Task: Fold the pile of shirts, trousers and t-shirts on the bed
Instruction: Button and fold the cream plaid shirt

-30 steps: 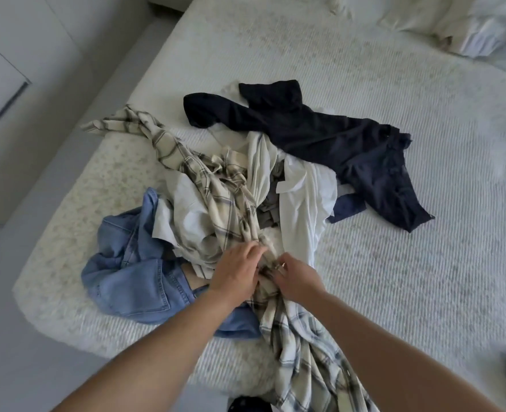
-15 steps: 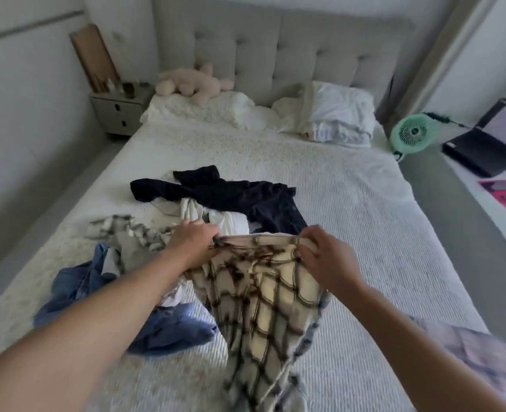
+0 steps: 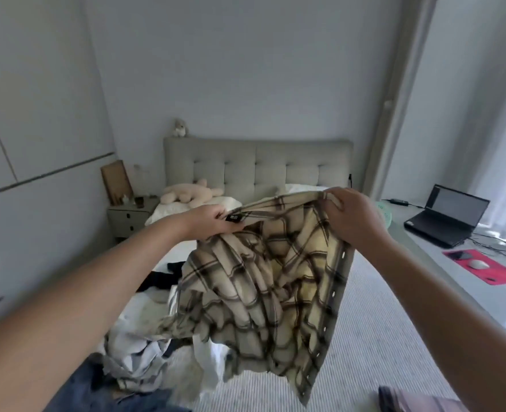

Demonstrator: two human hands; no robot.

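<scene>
A cream plaid shirt [image 3: 263, 289] hangs in the air above the bed [image 3: 373, 328], spread out in front of me. My left hand [image 3: 213, 223] pinches its top edge beside a small black label. My right hand [image 3: 352, 214] grips the top edge on the other side, near the strip of buttonholes. Below the shirt lies the rest of the pile: a white garment [image 3: 138, 349], blue jeans [image 3: 103, 394] at the lower left and a dark garment [image 3: 159, 278] farther up the bed.
The grey headboard [image 3: 257, 165], pillows and a plush toy [image 3: 189, 193] are at the bed's far end. A nightstand [image 3: 129, 217] stands at the left. On the right a ledge holds a laptop [image 3: 447, 218], a red mat [image 3: 486, 267] and cables.
Both hands have lifted the plaid shirt off the pile and moved apart, spreading it in the air. My view has risen from the bed to the far wall.
</scene>
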